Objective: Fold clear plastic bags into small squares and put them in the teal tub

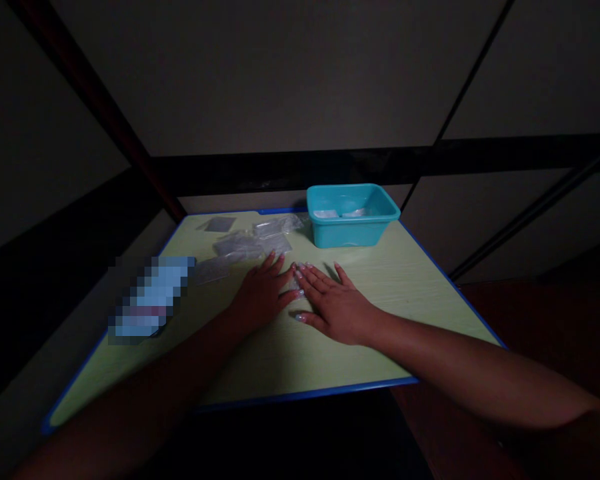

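My left hand point(264, 291) lies on the table with its fingers spread. Beside it my right hand point(337, 303) is stretched out flat, thumb apart. Between the two hands a small clear plastic bag point(295, 283) lies on the tabletop, partly covered by my fingers. Fingertips of both hands touch it or its edge. Just beyond my left hand several flat clear plastic bags point(240, 248) lie in a loose, overlapping spread. What is in them, if anything, is too dim to make out.
A turquoise plastic basket point(350, 233) stands at the table's back right, with whitish plastic pieces inside. A blurred-out, light blue screen-like object point(153, 297) is at the left edge. The pale green table point(395, 273) has a blue rim; a panelled wall point(290, 80) rises behind it.
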`<state>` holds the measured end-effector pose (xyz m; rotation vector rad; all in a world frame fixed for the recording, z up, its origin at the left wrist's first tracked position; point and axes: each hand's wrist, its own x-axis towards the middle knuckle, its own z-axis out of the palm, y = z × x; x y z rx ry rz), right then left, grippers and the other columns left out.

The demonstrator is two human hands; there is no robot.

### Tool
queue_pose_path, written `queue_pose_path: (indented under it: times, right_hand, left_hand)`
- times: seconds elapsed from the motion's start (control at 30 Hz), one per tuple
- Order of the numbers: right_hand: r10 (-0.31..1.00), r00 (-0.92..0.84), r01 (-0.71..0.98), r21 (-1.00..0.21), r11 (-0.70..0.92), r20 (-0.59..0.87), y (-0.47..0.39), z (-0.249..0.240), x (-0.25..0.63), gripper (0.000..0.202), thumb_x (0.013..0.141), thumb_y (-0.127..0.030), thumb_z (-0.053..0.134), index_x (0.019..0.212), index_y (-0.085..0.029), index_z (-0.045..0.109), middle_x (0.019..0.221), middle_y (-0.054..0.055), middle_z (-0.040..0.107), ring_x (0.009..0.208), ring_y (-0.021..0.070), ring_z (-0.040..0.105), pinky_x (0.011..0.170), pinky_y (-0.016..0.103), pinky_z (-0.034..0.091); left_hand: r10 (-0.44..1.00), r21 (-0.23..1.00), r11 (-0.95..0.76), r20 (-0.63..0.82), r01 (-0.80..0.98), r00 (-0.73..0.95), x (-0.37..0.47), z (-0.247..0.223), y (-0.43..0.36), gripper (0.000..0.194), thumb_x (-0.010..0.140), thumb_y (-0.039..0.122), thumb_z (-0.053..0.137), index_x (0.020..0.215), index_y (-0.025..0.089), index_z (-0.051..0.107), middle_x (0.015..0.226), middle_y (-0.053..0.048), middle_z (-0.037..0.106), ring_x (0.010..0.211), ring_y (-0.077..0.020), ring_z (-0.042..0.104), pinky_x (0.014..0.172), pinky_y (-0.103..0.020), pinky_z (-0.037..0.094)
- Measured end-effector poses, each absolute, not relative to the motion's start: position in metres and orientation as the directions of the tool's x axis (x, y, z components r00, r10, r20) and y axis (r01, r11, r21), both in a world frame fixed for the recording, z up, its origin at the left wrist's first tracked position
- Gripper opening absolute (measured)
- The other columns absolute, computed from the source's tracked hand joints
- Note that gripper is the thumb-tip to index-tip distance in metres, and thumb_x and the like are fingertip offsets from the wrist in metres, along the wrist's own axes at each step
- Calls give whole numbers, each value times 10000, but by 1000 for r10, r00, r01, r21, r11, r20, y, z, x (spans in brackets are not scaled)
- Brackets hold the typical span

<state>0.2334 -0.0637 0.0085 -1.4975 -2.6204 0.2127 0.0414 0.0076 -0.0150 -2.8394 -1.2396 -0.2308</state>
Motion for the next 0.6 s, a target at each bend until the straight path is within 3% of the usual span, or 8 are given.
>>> queue_pose_path:
  times: [0.27,0.6]
  right_hand:
    - [853,-520,840,-205,502,-45,-60,6,234,753,935,-585,306,1509,-139,110,1559,119,66,1442,271,99,1112,611,57]
    - [844,-531,829,-245,502,-68,-57,3,236,772,928,-614,281,1509,-129,129,1558,140,102,1442,274,96,1112,604,34]
  left_hand:
    - [739,38,-670,130,741,662,41,-16,9,586,896,527,492,1367,179,472,1479,-186,368,1409,-362,217,1043,-536,352]
    - [743,52,-667,132,743,657,42,-13,9,589,883,520,521,1362,180,478,1475,-198,370,1400,-372,242,1021,-573,352]
